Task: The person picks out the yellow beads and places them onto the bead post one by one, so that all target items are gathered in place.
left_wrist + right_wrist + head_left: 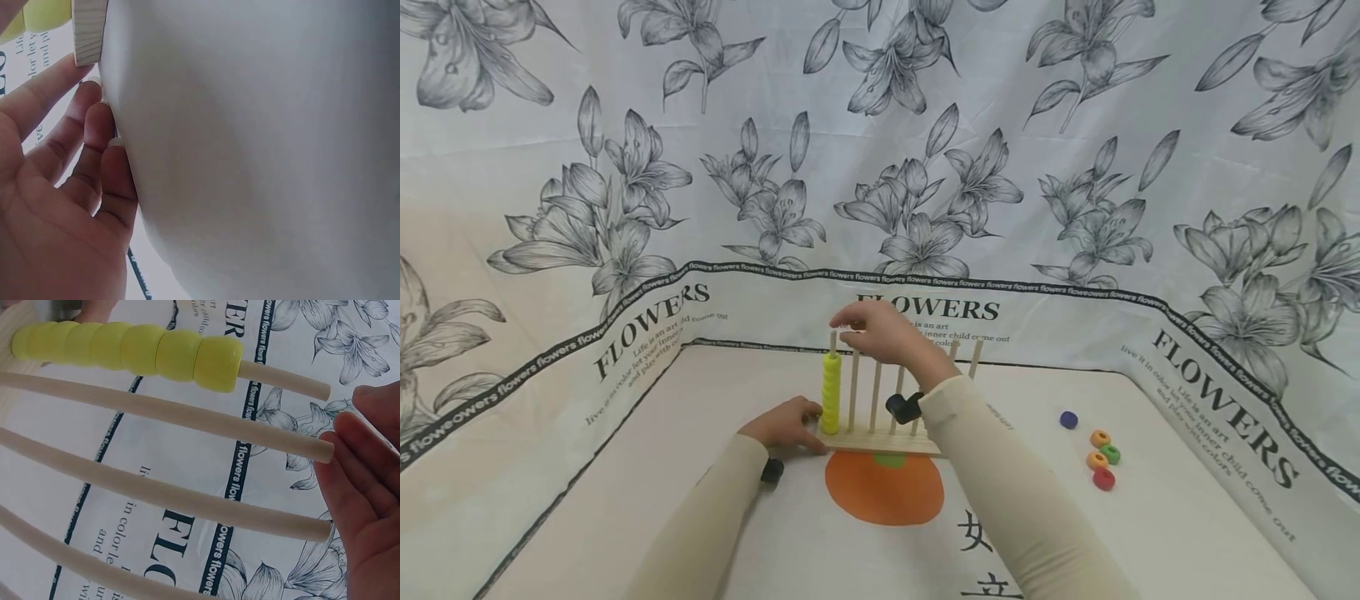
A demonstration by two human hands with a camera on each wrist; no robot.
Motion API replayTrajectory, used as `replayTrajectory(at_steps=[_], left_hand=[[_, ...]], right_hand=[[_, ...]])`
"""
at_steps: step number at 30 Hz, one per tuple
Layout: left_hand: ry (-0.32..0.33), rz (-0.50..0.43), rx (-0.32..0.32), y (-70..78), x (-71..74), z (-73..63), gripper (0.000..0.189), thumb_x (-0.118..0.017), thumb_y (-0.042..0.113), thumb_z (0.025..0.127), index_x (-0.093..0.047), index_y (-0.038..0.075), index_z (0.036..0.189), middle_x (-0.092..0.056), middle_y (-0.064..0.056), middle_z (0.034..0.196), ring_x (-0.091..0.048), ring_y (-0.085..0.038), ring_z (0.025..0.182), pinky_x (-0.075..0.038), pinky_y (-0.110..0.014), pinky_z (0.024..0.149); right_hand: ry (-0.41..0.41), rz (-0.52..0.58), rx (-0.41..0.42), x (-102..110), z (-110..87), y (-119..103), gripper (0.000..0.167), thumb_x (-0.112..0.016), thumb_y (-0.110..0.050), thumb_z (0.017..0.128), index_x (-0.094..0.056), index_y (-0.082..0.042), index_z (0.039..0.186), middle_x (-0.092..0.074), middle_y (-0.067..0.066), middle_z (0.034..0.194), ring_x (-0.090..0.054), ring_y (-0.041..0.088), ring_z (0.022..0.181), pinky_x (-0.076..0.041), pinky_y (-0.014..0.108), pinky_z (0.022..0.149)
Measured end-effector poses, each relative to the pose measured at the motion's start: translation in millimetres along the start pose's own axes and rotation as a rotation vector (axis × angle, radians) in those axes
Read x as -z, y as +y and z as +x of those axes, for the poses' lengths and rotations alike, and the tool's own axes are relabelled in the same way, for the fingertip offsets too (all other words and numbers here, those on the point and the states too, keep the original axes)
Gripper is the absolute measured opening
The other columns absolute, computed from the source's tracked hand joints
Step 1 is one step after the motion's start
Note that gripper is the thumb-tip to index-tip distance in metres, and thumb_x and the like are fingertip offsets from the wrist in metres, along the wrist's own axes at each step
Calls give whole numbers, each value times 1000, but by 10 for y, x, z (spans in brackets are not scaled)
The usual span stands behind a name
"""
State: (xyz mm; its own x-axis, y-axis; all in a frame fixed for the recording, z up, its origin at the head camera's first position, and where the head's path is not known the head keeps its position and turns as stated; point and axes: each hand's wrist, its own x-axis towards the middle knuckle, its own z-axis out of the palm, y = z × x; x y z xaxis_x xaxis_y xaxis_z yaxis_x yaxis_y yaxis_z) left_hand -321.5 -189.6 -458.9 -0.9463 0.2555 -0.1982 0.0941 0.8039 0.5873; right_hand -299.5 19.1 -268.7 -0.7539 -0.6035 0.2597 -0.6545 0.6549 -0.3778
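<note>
A wooden peg rack with a flat base [880, 444] and several upright pegs [250, 434] stands on the table. Stacked yellow beads [831, 396] fill most of its leftmost peg, whose bare tip sticks out above them. At the base's left end, my left hand [784, 425] holds on with thumb in front and fingers behind; in the left wrist view an index fingertip touches the wood [90, 34]. High over the left pegs is my right hand [880, 333], its fingers extended near the peg tips, with nothing seen in its grasp.
Loose beads lie on the table to the right: a purple one [1068, 420], two orange ones [1100, 438], a green one [1109, 454] and a red one [1103, 478]. An orange printed shape [884, 492] marks the cloth before the rack. Flowered fabric [895, 208] walls the back and sides.
</note>
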Motion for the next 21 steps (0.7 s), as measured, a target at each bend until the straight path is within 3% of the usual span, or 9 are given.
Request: replayTrajectory(at_steps=[10, 17, 21], left_hand=[[-41, 124, -44, 105, 191, -42, 75, -84, 42, 68, -57, 15, 133, -59, -6, 128, -54, -25, 117, -46, -50, 102], [-22, 197, -49, 263, 536, -64, 62, -69, 31, 84, -50, 14, 140, -53, -13, 139, -52, -32, 126, -46, -51, 102], [36, 264, -39, 364, 755, -59, 54, -56, 26, 92, -46, 10, 143, -45, -16, 147, -43, -35, 136, -39, -52, 110]], right_hand=[[86, -56, 2, 211, -204, 154, 28, -54, -18, 97, -66, -17, 122, -64, 2, 129, -60, 25, 118, -50, 39, 101], [158, -156, -77, 478, -393, 370, 33, -51, -18, 99, -60, -15, 131, -59, 7, 135, -56, 30, 121, -48, 46, 101], [161, -203, -155, 638, -536, 578, 38, -46, -18, 101, -52, -15, 139, -51, 11, 144, -47, 33, 131, -42, 52, 106]])
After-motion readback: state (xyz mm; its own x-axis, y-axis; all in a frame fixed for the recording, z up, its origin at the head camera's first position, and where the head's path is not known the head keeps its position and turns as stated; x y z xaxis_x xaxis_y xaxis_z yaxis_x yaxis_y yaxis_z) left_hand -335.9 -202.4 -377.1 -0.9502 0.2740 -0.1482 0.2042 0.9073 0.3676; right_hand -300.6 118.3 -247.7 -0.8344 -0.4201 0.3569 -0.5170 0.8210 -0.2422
